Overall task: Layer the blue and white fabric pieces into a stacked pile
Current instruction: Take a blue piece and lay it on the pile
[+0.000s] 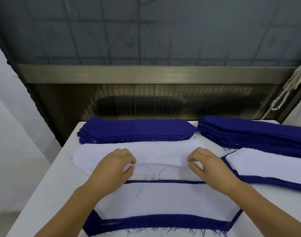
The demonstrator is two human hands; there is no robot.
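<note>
A pile of white fabric pieces lies in the middle of the table. My left hand and my right hand both pinch the near edge of its top white piece, one at each side. Behind it sits a stack of blue pieces. A second, thicker blue stack lies at the back right. In front of my hands a white piece lies on a blue piece, the layered pile nearest me. Another layered blue and white pile lies at the right.
The white table ends at its left edge close to the piles. A dark metal window frame and wall stand behind the table. A white rope hangs at the upper right. Loose blue threads trail from the fabric edges.
</note>
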